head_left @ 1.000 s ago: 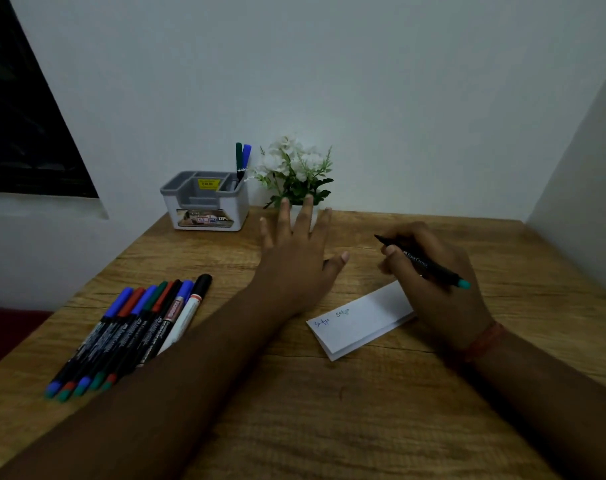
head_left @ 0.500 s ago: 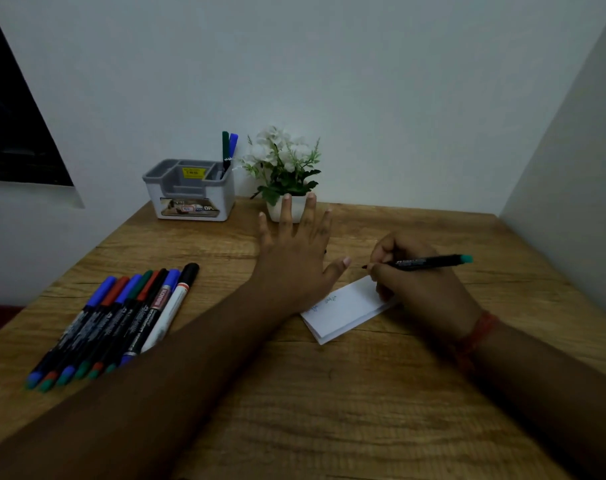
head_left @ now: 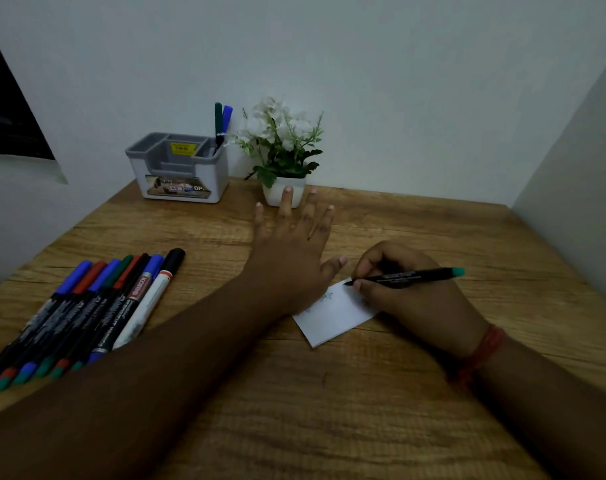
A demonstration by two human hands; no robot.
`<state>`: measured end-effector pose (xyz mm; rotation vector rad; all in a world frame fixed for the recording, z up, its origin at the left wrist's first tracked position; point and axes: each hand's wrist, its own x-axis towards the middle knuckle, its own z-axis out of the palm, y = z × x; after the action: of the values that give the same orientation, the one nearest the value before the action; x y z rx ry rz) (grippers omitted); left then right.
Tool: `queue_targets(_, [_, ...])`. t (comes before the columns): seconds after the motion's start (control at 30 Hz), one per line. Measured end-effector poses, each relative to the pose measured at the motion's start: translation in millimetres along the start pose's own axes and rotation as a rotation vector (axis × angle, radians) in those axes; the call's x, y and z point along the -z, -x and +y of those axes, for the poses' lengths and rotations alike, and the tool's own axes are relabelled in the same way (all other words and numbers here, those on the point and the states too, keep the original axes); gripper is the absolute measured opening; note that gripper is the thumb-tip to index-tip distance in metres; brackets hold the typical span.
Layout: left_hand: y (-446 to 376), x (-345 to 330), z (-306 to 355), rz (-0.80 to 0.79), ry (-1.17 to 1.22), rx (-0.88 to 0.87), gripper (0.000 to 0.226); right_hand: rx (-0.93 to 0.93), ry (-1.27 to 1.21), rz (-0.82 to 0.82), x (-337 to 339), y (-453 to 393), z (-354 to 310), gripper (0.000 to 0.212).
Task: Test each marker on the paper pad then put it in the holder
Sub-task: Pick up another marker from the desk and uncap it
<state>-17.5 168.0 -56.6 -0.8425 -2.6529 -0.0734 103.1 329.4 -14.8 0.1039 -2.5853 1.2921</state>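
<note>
My right hand (head_left: pixel 412 299) pinches a black marker (head_left: pixel 409 276) with a teal end, uncapped, its tip on the upper edge of the white paper pad (head_left: pixel 332 315). Faint scribbles show on the pad. My left hand (head_left: pixel 291 258) lies flat with fingers spread, its heel covering the pad's left edge. A row of several capped markers (head_left: pixel 87 313) lies on the table at the left. The grey-and-white holder (head_left: pixel 180 169) stands at the back, with a green and a blue marker (head_left: pixel 222 123) upright in its right compartment.
A white pot of artificial white flowers (head_left: pixel 283 157) stands just right of the holder, right behind my left fingertips. The wooden table (head_left: pixel 329 410) meets white walls at the back and right. A dark window sits at the far left.
My right hand turned the marker from tilted up to nearly level and brought its tip down onto the pad. My left hand slid slightly right onto the pad's edge.
</note>
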Motion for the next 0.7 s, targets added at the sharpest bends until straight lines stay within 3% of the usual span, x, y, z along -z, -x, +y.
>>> queue_targets(0.23, [-0.2, 1.6, -0.7, -0.031, 0.015, -0.013, 0.080, -0.067, -0.117, -0.020, 4.6, -4.9, -2.0, 0.014])
queue_targets(0.7, [-3.3, 4.2, -6.5, -0.121, 0.089, -0.009, 0.085, -0.043, -0.034, -0.014, -3.2, -5.2, -0.8, 0.010])
